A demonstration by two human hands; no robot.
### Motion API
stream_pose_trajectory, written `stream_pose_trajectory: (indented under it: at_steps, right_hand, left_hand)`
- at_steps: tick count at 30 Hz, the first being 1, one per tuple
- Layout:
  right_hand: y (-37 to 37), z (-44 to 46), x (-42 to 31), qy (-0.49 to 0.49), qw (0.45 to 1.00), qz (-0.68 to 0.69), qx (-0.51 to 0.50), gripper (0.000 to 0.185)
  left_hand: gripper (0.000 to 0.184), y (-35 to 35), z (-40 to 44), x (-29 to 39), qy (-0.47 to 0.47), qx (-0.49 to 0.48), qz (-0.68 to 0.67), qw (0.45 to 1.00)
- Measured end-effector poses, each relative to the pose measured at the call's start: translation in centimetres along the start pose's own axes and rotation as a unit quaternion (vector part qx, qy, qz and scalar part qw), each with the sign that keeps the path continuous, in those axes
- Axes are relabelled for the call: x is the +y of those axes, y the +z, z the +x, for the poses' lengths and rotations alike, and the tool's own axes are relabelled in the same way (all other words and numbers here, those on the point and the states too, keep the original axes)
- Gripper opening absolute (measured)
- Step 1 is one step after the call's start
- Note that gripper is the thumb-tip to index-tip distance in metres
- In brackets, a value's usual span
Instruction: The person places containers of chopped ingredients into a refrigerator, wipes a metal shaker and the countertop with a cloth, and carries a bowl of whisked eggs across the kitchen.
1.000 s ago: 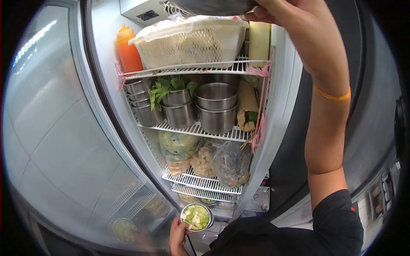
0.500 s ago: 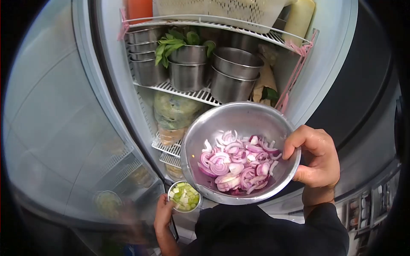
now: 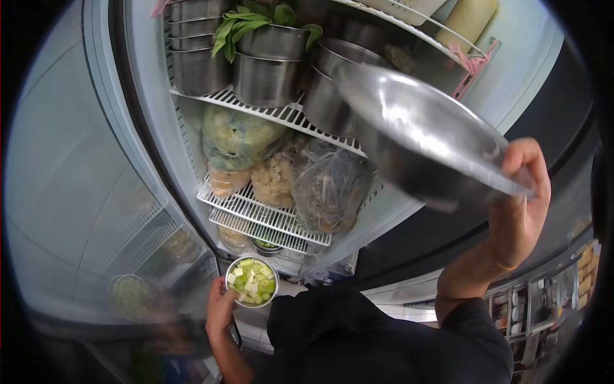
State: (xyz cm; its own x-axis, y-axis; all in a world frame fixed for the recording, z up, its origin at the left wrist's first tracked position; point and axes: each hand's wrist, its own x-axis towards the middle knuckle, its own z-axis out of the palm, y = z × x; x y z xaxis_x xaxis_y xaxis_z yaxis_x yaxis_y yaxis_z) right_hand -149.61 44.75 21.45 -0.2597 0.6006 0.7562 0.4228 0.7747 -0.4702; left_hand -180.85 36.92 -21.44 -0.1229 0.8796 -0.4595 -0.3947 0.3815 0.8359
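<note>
My right hand grips the rim of a large metal bowl, raised in front of the fridge shelves and tilted so that its inside is mostly out of sight. Motion blurs the bowl a little. Low down, my left hand holds a small round metal bowl by its edge. Chopped pale green vegetable pieces fill it. The small bowl is beside the fridge's open glass door.
Stacked steel pots, one topped with green leaves, stand on a wire shelf. Below are plastic bags of food on a lower wire rack. A pale bottle lies on the upper shelf. Another rack stands at lower right.
The large bowl has risen to the right and tipped, hiding the sliced red onions seen in it before. My left hand and the small bowl appear slightly farther left. The view shows more lower shelves.
</note>
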Motion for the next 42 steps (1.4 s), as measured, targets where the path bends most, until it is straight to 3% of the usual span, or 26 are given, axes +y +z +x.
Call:
stream_pose_trajectory:
  at_steps: [3, 7, 11, 20, 30, 37, 38, 42]
  right_hand:
    - [1.7, 1.6, 0.7, 0.047, 0.996, 0.066, 0.028, 0.043]
    - [3.0, 3.0, 1.1, 0.034, 0.996, 0.061, 0.05, 0.036]
    - [3.3, 4.3, 1.7, 0.028, 0.997, -0.028, 0.064, 0.027]
    - [6.0, 4.7, 0.7, 0.008, 0.987, -0.119, 0.111, 0.027]
    - [1.7, 5.5, 2.4, 0.017, 0.999, 0.039, 0.027, 0.024]
    - [-2.6, 2.3, 4.1, 0.03, 0.964, 0.264, -0.014, 0.058]
    - [-1.8, 1.0, 4.0, 0.063, 0.967, 0.245, -0.028, 0.053]
    - [3.5, -2.9, 5.2, 0.108, 0.975, 0.163, -0.101, 0.036]
  left_hand:
    - [0.035, 0.2, -0.1, 0.0, 0.009, -0.003, -0.018, 1.0]
    - [0.035, -0.2, 0.2, -0.6, 0.003, -0.005, -0.014, 1.0]
    - [0.033, 0.0, 0.1, -0.6, 0.01, -0.003, -0.019, 1.0]
    - [0.039, -0.2, 0.1, -1.4, 0.017, 0.015, -0.003, 1.0]
    - [0.045, 0.4, -0.4, -0.1, 0.005, 0.026, 0.011, 1.0]
    - [0.042, -0.1, -0.1, -0.9, -0.005, 0.02, -0.004, 1.0]
    - [0.042, -0.4, -0.5, -0.3, 0.004, 0.031, 0.042, 0.999]
    - [0.043, -1.1, 0.2, -1.3, 0.007, 0.018, -0.021, 1.0]
